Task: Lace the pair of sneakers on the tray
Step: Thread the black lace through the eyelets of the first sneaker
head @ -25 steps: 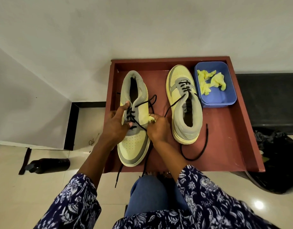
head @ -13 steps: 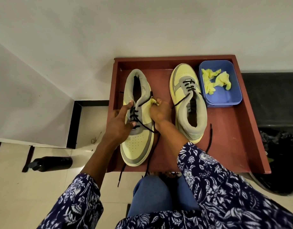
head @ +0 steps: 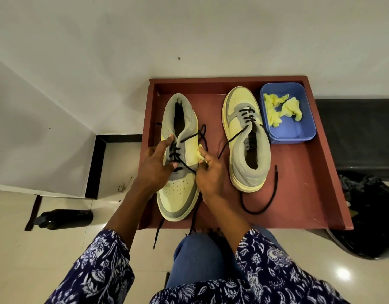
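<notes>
Lying on the red-brown tray (head: pixel 303 172): two yellow-and-grey sneakers, long axes running near edge to far edge, pointing opposite ways. Left sneaker (head: pixel 180 189), toe at the near edge, heel toward the far wall. Right sneaker (head: pixel 248 172), toe toward the far edge.

Left hand (head: pixel 154 165) holds the left sneaker at the eyelets, index finger extended, thumb on the black lace (head: pixel 184 165). Right hand (head: pixel 211 174) pinches a yellow wad (head: pixel 200 150) against that sneaker's side.

Lace ends: two hang over the near edge; the right sneaker's lace (head: pixel 263 205) loops loose on the tray.

One blue tub (head: pixel 298 132), far right corner, holding two yellow wads (head: pixel 281 108). One black bottle (head: pixel 64 218) lying on the floor, left.
</notes>
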### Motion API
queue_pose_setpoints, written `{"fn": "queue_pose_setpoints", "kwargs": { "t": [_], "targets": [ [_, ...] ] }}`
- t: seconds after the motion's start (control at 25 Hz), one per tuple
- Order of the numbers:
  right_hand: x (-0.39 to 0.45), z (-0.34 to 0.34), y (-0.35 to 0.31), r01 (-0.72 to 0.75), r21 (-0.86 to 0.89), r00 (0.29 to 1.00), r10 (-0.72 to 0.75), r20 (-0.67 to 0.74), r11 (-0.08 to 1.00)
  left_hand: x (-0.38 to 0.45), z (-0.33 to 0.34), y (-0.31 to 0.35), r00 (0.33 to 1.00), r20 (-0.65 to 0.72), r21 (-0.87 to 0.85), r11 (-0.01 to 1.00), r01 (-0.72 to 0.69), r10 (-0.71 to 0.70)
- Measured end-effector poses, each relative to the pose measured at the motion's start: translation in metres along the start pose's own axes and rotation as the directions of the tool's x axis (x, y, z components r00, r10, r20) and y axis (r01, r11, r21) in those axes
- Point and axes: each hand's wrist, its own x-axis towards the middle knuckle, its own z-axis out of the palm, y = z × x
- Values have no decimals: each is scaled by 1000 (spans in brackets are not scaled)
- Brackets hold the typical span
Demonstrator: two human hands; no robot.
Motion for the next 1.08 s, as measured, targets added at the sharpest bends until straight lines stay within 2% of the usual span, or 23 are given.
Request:
{"fn": "queue_pose_setpoints", "kwargs": {
  "t": [0.24,0.52,0.6,0.76,0.88,0.96,1.04,1.08],
  "targets": [
    [-11,-12,-3,-41,29,999,41,20,999,0,-4,-1,999,39,-12,1000,7,-7],
    [18,-17,-39,19,186,989,9,-146,982,-3,-10,-1,995,101,34,999,-17,14],
    [31,-17,-54,35,208,992,-9,-126,978,-5,-13,-5,990,137,34,999,-30,25],
    [47,-16,-70,-1,70,998,6,-67,998,-10,-17,-12,981,188,5,999,-45,44],
    [44,-13,-69,8,57,1000,-8,0,998,-13,-18,-16,981,192,-14,999,-38,40],
    [40,-13,-61,9,32,1000,-9,15,999,-14,-15,-11,991,130,-146,989,-18,38],
    [36,-14,-51,22,8,1000,-22,12,1000,-15,-9,2,1000,-11,-286,958,-17,14],
    [33,-13,-48,28,7,1000,-28,12,1000,-15,-5,9,997,-78,-287,957,-29,7]
  ]
}}
